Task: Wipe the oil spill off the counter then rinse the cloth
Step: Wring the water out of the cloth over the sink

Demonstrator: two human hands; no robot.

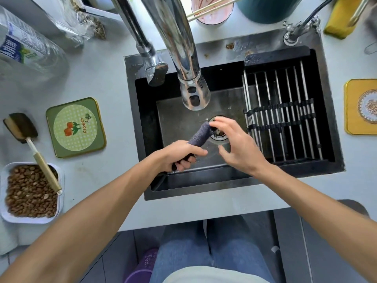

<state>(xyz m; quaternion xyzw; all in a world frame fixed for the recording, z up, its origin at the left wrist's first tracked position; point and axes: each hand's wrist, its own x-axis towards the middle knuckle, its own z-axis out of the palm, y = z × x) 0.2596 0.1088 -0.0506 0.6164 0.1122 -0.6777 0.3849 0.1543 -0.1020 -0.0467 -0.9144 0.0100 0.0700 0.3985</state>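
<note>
A dark purple-grey cloth (pixel 199 136), twisted into a roll, hangs over the black sink (pixel 204 188) above the drain (pixel 219 137). My left hand (pixel 181 155) is closed around its near end. My right hand (pixel 234 144) pinches the far end between thumb and forefinger, its other fingers spread. The chrome faucet head (pixel 194 94) sits just beyond the cloth; I see no water running. The pale counter (pixel 114 111) surrounds the sink.
A metal drying rack (pixel 285 115) covers the sink's right side. On the left counter lie a green coaster (pixel 75 127), a brush (pixel 30 144) resting on a tray of brown pellets (pixel 30 193), and a plastic bottle (pixel 26 45). A yellow coaster (pixel 361 107) sits right.
</note>
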